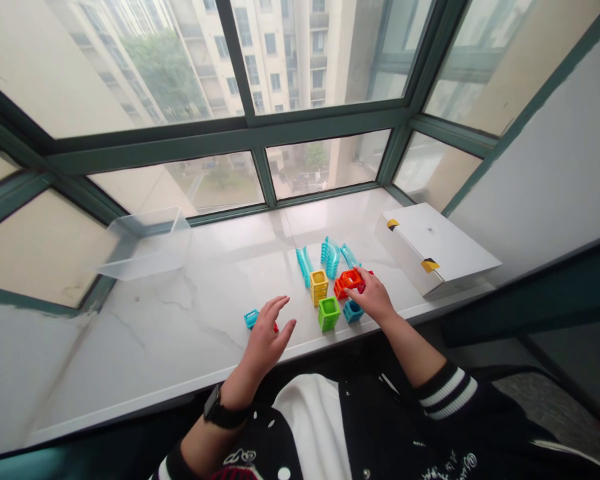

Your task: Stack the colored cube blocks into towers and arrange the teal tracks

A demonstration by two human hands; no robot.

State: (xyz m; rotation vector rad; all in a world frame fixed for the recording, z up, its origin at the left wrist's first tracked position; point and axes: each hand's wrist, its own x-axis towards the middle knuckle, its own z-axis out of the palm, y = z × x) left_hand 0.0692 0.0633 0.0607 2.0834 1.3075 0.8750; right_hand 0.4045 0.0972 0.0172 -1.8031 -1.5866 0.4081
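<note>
My right hand (375, 300) has its thumb and fingers around an orange-red toy block (351, 278). Another orange-red block (339, 289) sits beside it, and a red piece is partly hidden behind my fingers. Closer to me are a dark blue block (353, 312) and a hollow green block (329, 315). Behind the green one stands a yellow block (319, 288). With fingers apart and nothing in it, my left hand (266, 337) hovers by a light blue block (251, 319). A red bit beside that hand is mostly covered.
Turquoise track pieces, a straight one (304, 267), a curved one (331, 258) and a third (351, 256), lie behind the blocks. A clear plastic bin (147, 257) is at the left and a white box (437, 243) at the right. Windows border the white marble-patterned sill (195, 300).
</note>
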